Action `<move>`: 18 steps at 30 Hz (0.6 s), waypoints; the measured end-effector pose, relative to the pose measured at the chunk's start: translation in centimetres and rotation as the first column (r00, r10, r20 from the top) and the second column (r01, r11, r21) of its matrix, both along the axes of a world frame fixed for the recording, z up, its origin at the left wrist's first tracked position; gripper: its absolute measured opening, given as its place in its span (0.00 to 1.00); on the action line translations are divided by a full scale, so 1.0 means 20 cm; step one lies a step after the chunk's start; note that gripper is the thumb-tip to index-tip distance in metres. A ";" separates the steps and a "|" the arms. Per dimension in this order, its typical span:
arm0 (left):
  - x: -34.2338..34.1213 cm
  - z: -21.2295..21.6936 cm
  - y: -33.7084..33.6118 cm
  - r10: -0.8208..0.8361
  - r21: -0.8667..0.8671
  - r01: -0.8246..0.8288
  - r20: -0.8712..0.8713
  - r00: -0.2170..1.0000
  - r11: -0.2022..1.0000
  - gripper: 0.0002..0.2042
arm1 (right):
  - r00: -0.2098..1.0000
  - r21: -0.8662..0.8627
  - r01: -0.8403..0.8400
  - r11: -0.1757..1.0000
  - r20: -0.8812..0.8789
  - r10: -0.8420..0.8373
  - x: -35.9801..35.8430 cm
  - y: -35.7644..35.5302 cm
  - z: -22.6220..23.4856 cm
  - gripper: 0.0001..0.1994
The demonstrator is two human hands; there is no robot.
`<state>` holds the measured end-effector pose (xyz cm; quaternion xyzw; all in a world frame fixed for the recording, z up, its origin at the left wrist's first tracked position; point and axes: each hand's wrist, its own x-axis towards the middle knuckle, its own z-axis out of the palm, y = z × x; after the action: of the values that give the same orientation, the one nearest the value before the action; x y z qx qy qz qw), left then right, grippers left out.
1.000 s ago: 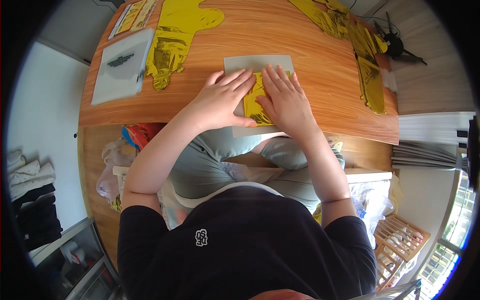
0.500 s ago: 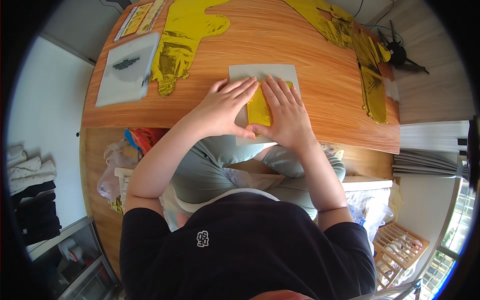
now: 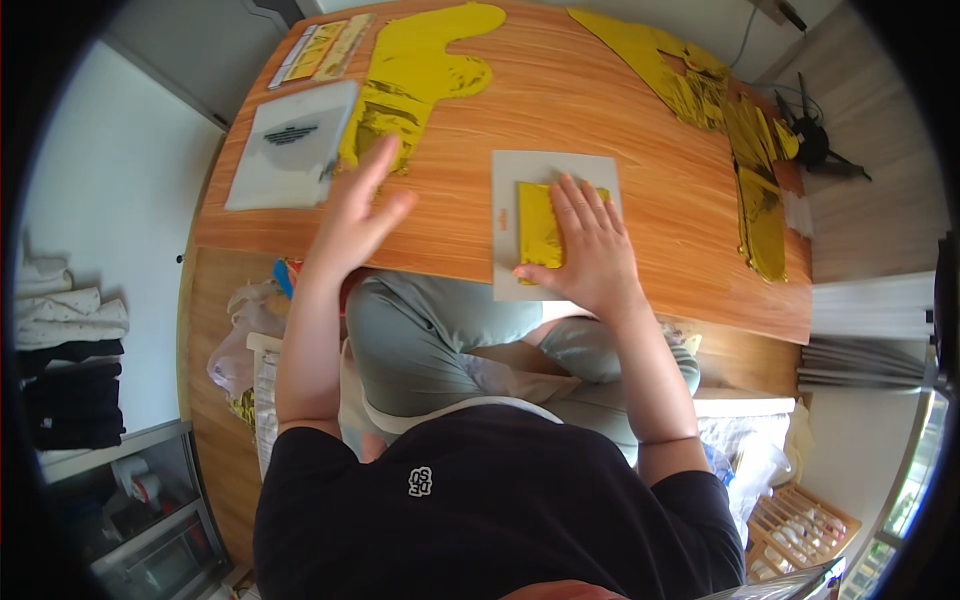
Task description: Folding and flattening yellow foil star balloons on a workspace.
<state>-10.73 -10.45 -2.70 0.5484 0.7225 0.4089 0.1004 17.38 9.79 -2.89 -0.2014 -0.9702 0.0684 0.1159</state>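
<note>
free: we see bare wooden surface [image 3: 450, 215] between our hands | left: grey rectangular board [image 3: 290, 160], crumpled yellow foil sheet [image 3: 420, 80] block | right: long yellow foil strips [image 3: 745, 150] line the edge

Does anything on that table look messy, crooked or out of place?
Mostly the grey mat: its near end juts out past the table edge, above the lap. The right hand presses a folded gold sheet on it. Crumpled gold foil lies strewn along the right side.

Glossy gold foil [image 3: 540, 222] lies on a matt grey card [image 3: 520, 170] over smooth wood-grain tabletop [image 3: 560, 100]
</note>
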 end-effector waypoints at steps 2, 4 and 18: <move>-0.20 0.01 -0.16 0.203 0.029 -0.202 -0.025 0.979 0.979 0.34 | 0.996 0.010 0.076 0.997 0.049 -0.077 -0.03 0.06 0.00 0.59; -0.42 -0.03 -0.32 0.537 -0.010 -0.570 -0.321 0.780 0.822 0.27 | 0.997 0.013 0.076 0.997 0.024 -0.077 -0.05 0.09 0.00 0.58; -0.66 -0.11 -0.45 0.580 -0.032 -0.652 -0.426 0.695 0.758 0.19 | 0.993 -0.010 0.117 0.993 -0.013 -0.117 0.10 0.02 0.00 0.58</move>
<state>-24.02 -19.48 -4.98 0.3318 0.9032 0.2337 -0.1396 19.40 10.28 -2.97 -0.2578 -0.9557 0.0671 0.1254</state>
